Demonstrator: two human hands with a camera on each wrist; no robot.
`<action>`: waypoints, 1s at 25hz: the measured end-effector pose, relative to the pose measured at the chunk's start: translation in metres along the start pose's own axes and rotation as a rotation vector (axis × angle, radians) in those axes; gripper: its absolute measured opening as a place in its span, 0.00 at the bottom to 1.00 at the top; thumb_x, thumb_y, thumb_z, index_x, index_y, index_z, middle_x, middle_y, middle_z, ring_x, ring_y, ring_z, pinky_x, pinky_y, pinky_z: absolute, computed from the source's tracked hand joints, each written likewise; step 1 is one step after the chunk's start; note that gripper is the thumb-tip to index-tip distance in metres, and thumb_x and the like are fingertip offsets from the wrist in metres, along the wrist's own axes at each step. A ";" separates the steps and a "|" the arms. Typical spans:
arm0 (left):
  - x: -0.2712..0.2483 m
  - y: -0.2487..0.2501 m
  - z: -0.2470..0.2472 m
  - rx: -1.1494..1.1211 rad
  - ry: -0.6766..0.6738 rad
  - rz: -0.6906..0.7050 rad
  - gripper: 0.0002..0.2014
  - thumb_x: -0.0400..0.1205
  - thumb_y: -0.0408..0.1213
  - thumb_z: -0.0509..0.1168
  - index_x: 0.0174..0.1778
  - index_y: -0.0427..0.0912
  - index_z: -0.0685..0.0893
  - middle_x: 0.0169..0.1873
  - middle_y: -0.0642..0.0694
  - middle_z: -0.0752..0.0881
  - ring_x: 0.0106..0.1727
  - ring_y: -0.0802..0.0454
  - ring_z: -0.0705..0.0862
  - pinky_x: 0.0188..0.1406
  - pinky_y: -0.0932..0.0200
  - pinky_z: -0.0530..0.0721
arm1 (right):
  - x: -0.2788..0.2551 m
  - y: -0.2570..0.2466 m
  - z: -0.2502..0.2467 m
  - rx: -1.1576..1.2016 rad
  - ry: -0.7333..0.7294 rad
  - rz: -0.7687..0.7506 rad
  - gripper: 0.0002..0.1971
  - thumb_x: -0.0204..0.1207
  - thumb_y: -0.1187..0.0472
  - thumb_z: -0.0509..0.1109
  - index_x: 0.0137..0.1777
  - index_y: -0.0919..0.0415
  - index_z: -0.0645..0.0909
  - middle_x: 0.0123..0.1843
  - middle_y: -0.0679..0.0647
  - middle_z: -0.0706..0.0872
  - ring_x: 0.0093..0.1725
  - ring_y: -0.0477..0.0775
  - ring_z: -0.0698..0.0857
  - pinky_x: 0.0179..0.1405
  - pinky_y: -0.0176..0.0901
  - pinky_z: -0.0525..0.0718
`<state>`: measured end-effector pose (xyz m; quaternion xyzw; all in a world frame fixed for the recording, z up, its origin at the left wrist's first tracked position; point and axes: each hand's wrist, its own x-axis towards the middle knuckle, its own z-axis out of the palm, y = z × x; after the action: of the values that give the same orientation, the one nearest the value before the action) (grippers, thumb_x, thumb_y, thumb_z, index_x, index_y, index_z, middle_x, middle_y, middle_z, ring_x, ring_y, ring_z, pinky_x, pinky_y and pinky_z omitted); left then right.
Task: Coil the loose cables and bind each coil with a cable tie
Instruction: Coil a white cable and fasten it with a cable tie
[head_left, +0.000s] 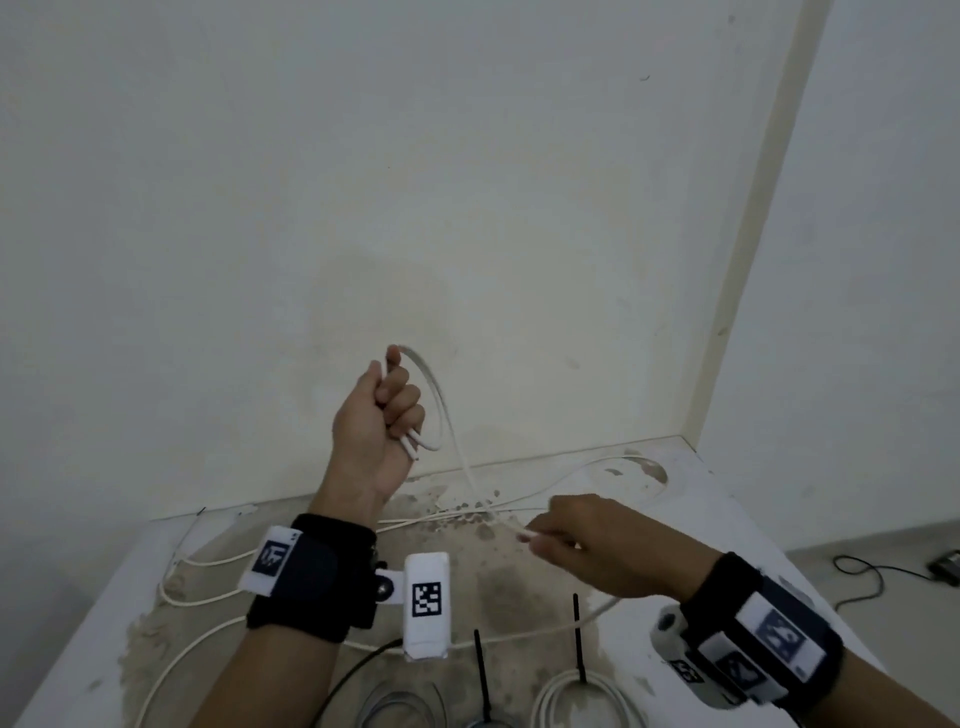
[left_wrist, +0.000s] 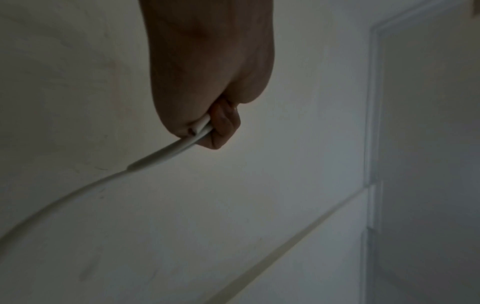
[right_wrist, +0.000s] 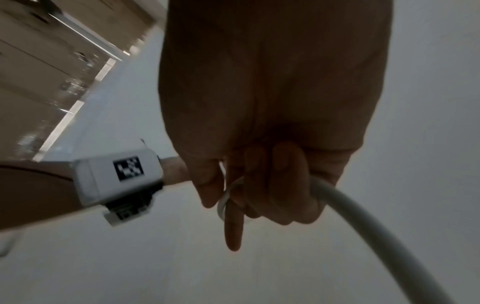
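Left hand (head_left: 382, 410) is up at 12 o'clock, fist closed round the first small loops of the white cable (head_left: 451, 415), with the plug end poking out below the fingers. Right hand (head_left: 587, 540), lower at 3 o'clock, is curled round the same cable and feeding it; the rest trails slack across the table (head_left: 93, 613) toward 9 o'clock. To do this turn well, I'd say let the cable slide through the right hand, match each loop to those already held, and keep the left grip firm. 2 ties (head_left: 578, 636) wait at 6 o'clock, with what look like finished coils (head_left: 582, 699) just beyond.
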<state>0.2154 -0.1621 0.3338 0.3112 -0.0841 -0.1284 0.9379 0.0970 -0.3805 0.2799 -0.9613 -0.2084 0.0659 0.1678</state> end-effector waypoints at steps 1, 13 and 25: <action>-0.002 -0.010 0.005 0.065 0.005 -0.016 0.16 0.91 0.41 0.46 0.47 0.43 0.78 0.20 0.55 0.65 0.15 0.60 0.61 0.11 0.69 0.58 | 0.000 -0.015 -0.008 -0.021 0.021 -0.083 0.17 0.89 0.49 0.56 0.46 0.58 0.79 0.40 0.48 0.74 0.39 0.50 0.74 0.44 0.49 0.75; -0.046 -0.041 0.034 0.821 -0.297 -0.312 0.17 0.89 0.40 0.51 0.46 0.38 0.82 0.26 0.47 0.74 0.17 0.58 0.62 0.17 0.65 0.59 | 0.015 -0.013 -0.065 0.324 0.697 -0.152 0.03 0.78 0.51 0.76 0.47 0.48 0.87 0.45 0.48 0.84 0.32 0.51 0.77 0.33 0.33 0.74; -0.039 -0.038 0.022 0.675 -0.090 -0.157 0.22 0.90 0.50 0.48 0.44 0.40 0.80 0.21 0.52 0.61 0.18 0.58 0.62 0.17 0.65 0.62 | 0.047 -0.006 -0.032 0.854 0.743 0.076 0.21 0.91 0.51 0.54 0.47 0.62 0.83 0.30 0.53 0.68 0.26 0.46 0.64 0.25 0.38 0.64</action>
<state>0.1659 -0.1920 0.3250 0.6032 -0.1388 -0.1787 0.7648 0.1431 -0.3649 0.3089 -0.7736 -0.0552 -0.1922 0.6013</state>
